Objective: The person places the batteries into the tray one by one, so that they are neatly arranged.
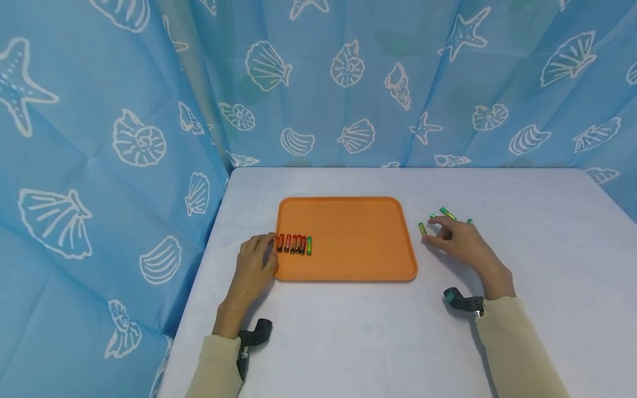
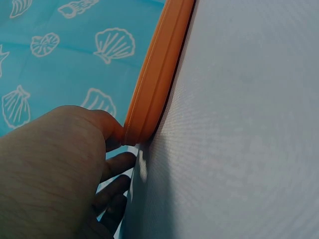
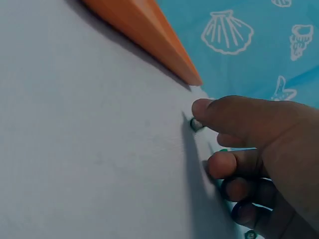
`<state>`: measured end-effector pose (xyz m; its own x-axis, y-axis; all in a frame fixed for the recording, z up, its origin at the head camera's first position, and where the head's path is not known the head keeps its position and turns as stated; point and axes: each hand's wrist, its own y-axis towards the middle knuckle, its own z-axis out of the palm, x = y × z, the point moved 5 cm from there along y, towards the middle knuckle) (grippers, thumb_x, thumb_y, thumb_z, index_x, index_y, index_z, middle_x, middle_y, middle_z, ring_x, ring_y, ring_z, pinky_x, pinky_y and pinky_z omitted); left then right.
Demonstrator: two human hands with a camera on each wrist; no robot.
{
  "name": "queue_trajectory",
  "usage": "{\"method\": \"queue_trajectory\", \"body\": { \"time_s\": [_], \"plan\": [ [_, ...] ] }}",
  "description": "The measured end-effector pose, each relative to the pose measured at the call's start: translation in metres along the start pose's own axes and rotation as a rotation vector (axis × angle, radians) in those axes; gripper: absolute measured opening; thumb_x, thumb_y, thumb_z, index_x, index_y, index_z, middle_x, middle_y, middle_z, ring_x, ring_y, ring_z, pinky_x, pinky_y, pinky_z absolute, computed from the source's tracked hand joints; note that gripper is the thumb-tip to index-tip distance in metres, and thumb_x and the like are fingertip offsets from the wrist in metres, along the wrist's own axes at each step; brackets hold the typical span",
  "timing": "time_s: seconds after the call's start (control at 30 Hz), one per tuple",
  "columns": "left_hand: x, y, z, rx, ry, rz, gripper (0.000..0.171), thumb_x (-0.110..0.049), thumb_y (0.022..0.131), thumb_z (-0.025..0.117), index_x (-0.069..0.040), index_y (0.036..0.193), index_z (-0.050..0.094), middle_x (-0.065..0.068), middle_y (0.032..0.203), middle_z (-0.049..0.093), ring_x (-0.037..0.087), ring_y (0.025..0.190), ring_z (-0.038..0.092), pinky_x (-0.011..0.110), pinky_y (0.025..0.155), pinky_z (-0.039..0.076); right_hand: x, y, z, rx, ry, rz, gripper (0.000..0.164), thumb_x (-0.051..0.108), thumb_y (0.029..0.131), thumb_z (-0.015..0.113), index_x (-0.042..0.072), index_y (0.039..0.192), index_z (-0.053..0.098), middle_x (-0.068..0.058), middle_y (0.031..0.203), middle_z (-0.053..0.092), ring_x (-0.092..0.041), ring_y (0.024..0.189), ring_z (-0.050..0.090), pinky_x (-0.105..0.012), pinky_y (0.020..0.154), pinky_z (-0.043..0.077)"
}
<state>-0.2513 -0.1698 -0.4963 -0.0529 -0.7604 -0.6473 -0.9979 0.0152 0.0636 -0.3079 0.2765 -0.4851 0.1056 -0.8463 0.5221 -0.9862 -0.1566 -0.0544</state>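
Note:
Against the left rim of the orange tray (image 1: pixel 348 237), my left hand (image 1: pixel 252 271) rests its fingertips and thumb; the left wrist view has the thumb (image 2: pixel 113 130) right at the tray's corner. Several red-and-black batteries (image 1: pixel 287 243) stand in a row inside that side of the tray, with one green battery (image 1: pixel 309 245) at the row's right end. Right of the tray, my right hand (image 1: pixel 460 240) reaches over the table, thumb and index finger apart beside a loose green battery (image 1: pixel 422 228). In the right wrist view, a battery's end (image 3: pixel 196 124) shows just below the thumb.
More green batteries lie beyond my right hand, one (image 1: pixel 448 213) in plain sight and others partly hidden by the fingers. A white cloth covers the table (image 1: pixel 348 331). Blue curtains (image 1: pixel 318 83) with white shells hang behind it and on the left. Each wrist wears a dark camera mount (image 1: pixel 463 301).

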Motion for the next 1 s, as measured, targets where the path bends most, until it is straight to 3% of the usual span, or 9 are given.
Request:
{"method": "queue_trajectory", "body": {
  "time_s": [0.13, 0.3, 0.57, 1.0],
  "plan": [
    [0.000, 0.000, 0.000, 0.010, 0.000, -0.003, 0.045, -0.024, 0.104, 0.048, -0.015, 0.148, 0.047, 0.009, 0.145, 0.045, 0.029, 0.141, 0.031, 0.052, 0.114, 0.032, 0.002, 0.004, 0.005, 0.036, 0.026, -0.053, 0.060, 0.030, 0.090, 0.075, 0.006, 0.140, 0.053, -0.004, 0.085, 0.059, -0.021, 0.075, 0.051, -0.032, 0.063, 0.043],
    [0.000, 0.000, -0.002, 0.007, -0.005, 0.000, 0.045, -0.023, 0.104, 0.049, -0.014, 0.147, 0.048, 0.009, 0.145, 0.046, 0.030, 0.141, 0.030, 0.053, 0.115, 0.031, 0.006, 0.013, 0.010, 0.094, 0.054, -0.124, 0.054, 0.026, 0.091, 0.076, 0.010, 0.138, 0.056, -0.002, 0.084, 0.057, -0.019, 0.074, 0.049, -0.029, 0.060, 0.040],
    [-0.001, -0.001, -0.003, 0.007, -0.009, 0.007, 0.045, -0.022, 0.103, 0.050, -0.015, 0.147, 0.048, 0.008, 0.144, 0.046, 0.029, 0.140, 0.030, 0.052, 0.114, 0.031, 0.008, 0.010, 0.006, 0.175, 0.084, -0.157, 0.046, 0.010, 0.091, 0.071, 0.007, 0.135, 0.057, -0.001, 0.082, 0.055, -0.017, 0.071, 0.049, -0.028, 0.062, 0.040],
    [0.000, 0.000, 0.000, 0.012, 0.003, -0.008, 0.045, -0.024, 0.104, 0.048, -0.016, 0.148, 0.047, 0.008, 0.145, 0.046, 0.029, 0.141, 0.030, 0.052, 0.115, 0.031, 0.004, 0.008, 0.004, 0.108, 0.103, -0.126, 0.038, 0.015, 0.090, 0.073, 0.008, 0.125, 0.063, -0.002, 0.081, 0.056, -0.018, 0.071, 0.050, -0.027, 0.060, 0.040]
  ]
}}
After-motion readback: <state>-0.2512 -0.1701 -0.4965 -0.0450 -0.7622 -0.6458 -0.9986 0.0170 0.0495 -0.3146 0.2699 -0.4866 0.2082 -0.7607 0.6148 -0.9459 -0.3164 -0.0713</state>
